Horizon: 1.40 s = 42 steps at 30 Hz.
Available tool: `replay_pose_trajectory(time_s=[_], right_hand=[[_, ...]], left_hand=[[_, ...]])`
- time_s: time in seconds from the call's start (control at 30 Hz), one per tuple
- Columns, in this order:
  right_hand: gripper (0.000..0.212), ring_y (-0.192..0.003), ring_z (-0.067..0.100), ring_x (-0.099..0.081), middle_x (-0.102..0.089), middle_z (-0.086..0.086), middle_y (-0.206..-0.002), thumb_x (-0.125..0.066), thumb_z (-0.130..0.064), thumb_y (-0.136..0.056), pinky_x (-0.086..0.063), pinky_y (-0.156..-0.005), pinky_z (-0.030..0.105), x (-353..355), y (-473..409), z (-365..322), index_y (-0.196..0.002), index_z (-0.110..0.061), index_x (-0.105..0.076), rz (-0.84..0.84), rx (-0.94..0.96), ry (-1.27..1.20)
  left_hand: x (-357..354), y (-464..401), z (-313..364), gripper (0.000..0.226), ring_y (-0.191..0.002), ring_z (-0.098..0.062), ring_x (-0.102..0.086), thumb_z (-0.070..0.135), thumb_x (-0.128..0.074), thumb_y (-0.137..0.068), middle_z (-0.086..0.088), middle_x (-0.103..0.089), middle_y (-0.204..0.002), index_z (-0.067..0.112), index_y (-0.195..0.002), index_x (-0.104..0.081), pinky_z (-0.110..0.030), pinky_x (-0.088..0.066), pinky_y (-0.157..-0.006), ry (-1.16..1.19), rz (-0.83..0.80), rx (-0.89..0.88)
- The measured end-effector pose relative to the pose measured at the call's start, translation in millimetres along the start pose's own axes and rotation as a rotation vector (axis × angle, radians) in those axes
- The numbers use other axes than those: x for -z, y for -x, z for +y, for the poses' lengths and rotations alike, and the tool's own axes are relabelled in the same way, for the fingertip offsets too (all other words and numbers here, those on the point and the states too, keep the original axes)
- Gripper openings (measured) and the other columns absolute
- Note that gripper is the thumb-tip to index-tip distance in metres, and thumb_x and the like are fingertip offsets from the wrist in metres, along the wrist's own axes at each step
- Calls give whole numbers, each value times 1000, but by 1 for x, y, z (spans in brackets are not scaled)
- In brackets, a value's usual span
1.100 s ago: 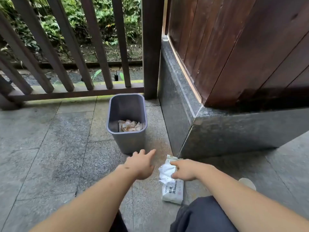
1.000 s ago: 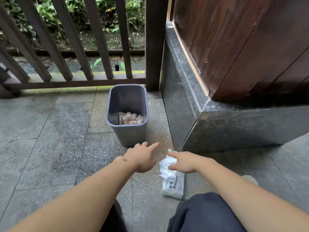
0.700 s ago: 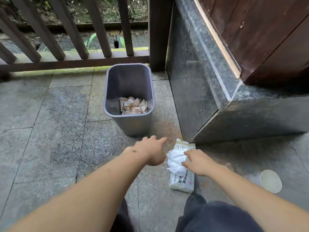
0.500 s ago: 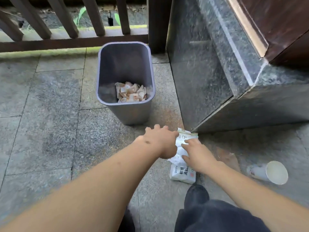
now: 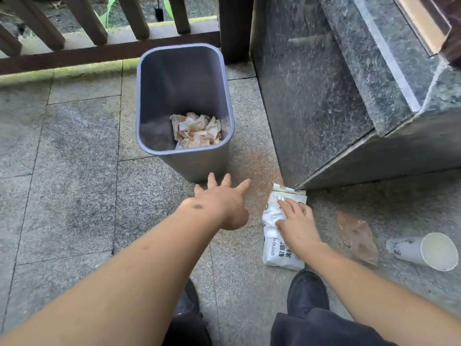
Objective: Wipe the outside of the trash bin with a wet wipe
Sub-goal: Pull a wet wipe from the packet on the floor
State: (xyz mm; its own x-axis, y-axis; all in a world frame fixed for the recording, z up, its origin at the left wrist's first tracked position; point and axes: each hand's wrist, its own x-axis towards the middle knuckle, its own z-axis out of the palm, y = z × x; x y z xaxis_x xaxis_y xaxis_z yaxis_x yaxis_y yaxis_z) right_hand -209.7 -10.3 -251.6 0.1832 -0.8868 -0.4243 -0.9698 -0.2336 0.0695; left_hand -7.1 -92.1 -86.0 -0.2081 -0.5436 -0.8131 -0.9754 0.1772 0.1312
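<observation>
While the grey plastic rectangular trash bin (image 5: 184, 113) is standing upper centre on the stone paving, my left hand (image 5: 222, 203) is reaching toward its near wall, fingers spread, holding nothing. Right of centre, my right hand (image 5: 296, 223) is pressing flat on the white wet-wipe pack (image 5: 279, 250), with a wipe bunching under it. Crumpled paper (image 5: 197, 131) is lying inside the bin.

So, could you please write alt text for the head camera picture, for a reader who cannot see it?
A person's right hand rests on a white wet wipe pack lying on the stone floor, while the left hand reaches, fingers spread, toward a grey trash bin holding crumpled paper. A paper cup lies tipped at right.
</observation>
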Motion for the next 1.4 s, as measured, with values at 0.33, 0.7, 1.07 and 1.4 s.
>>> replay_pose_trajectory(time_s=[0.33,0.7,1.07,1.4], right_hand=[[15,-104,21,-58,-71,1,-106,-70,-13,-86,-36,-90,18,50,21,7,-99,-13,-78,489,-221,-813],[16,-94,9,-63,-64,-5,-112,-71,-5,-85,-52,-84,28,124,93,17,-96,-14,-79,759,-60,-855],[23,-60,-4,-45,-48,-6,-73,-37,-35,-103,-33,-53,16,220,85,18,-87,-22,-46,494,-251,-1099],[30,-62,13,-63,-72,8,-68,-81,-32,-76,-44,-60,27,335,78,-12,-84,-7,-67,292,-71,-1409]], left_hand=[[10,-9,-2,73,-153,-43,6,39,-43,-102,-1,7,-171,51,-157,3,-63,-13,-120,53,79,-62],[16,5,10,71,-155,-39,1,44,-45,-101,-3,2,-171,46,-159,-4,-60,-15,-121,46,118,-141],[38,24,-4,46,-115,-36,-52,20,-52,-93,-14,-60,-124,17,-139,-52,-46,-46,-92,180,900,-216],[20,-18,-43,66,-137,-37,-40,25,-47,-97,-12,-45,-152,28,-158,-24,-49,-30,-113,-233,707,6]])
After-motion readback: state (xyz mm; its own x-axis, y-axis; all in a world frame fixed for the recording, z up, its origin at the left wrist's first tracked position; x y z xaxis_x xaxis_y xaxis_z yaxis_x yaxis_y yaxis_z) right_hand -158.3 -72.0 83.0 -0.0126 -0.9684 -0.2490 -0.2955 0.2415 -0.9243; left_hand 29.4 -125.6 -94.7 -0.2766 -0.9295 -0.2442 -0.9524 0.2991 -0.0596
